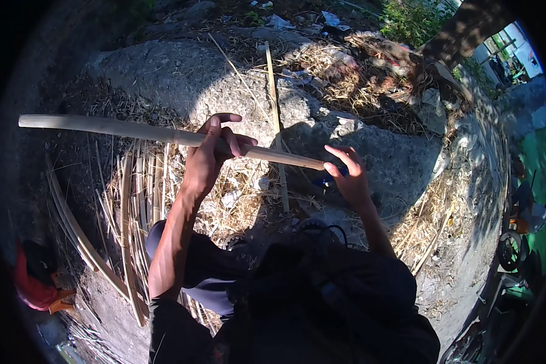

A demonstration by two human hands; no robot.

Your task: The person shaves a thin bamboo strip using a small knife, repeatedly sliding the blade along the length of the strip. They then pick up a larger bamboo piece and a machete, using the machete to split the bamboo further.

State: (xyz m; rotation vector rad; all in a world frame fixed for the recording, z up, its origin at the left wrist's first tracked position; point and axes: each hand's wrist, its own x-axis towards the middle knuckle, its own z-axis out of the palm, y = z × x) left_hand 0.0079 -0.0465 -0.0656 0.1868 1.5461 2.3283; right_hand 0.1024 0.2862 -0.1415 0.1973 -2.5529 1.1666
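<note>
Bamboo pole [164, 133] lies level, clamped mid-length in the left hand [209, 155]; right hand [349, 176] pinches its near end beside a blue tool [324, 179]; trimming seems underway; next stroke needs steady grip.

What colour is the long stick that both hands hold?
The long stick is pale tan, like dry bamboo; it shows best in the head view.

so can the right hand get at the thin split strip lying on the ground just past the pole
Probably yes. The right hand sits at the end of the pole, and the thin strip lies just left of it with nothing covering it, though the hand would have to let go first.
</note>
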